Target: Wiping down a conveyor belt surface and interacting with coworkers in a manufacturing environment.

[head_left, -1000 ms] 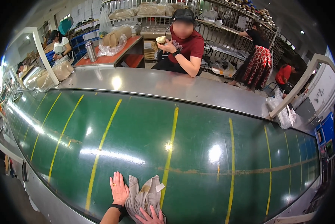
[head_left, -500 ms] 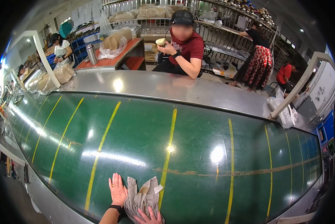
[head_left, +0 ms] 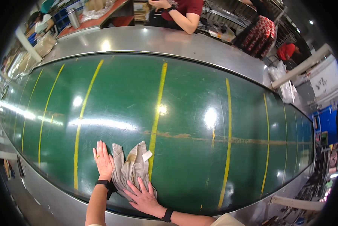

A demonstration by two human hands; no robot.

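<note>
A crumpled grey-beige cloth (head_left: pixel 128 165) with a brownish stain and a small white label lies on the green belt (head_left: pixel 187 165). My left hand (head_left: pixel 104 162) rests flat along the cloth's left side, fingers stretched out and a ring on one of them. On the cloth's lower right part my right hand (head_left: pixel 144 196) lies with its fingers spread, pressing on the fabric without gripping it. Both wrists carry dark bands. Part of the cloth's near edge is hidden beneath the right hand.
Yellow stripes cross the belt, bordered by a metal ledge (head_left: pixel 127 39). Beyond it sits a person in a dark red shirt (head_left: pixel 187 11). A steel flask (head_left: pixel 73 19) stands on a table at the far left. Plastic bags (head_left: pixel 283 83) hang by the right frame post.
The view has tipped downward, so the belt and hands appear higher. My right hand and forearm have come further into view. Both hands stay at the cloth.
</note>
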